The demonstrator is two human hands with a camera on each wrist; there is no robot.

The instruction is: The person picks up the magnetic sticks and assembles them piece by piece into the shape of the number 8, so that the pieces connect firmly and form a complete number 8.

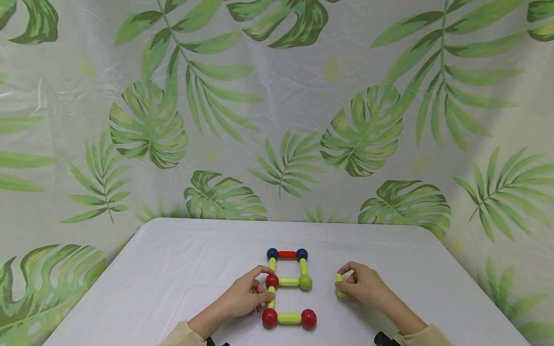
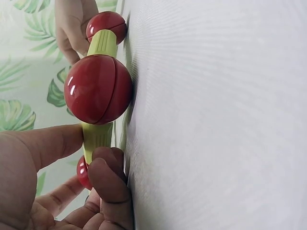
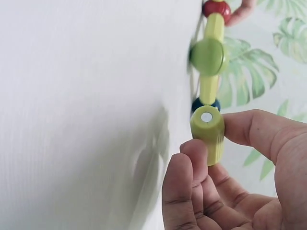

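Note:
My left hand pinches a yellow-green toy rod between thumb and fingers; its index finger rests on the middle red ball. That rod links this ball to a larger-looking lower red ball. Off to the right, my right hand holds a loose yellow-green rod, a round silvery disc showing in its end. Between the hands lies the ball-and-rod figure: two blue balls joined by a red rod, a green ball, and a lower right red ball.
The figure lies on a white-covered table. Behind the table hangs a pale leaf-print curtain. A yellow-green rod joins the two lower red balls, and another rod joins the middle red ball to the green one.

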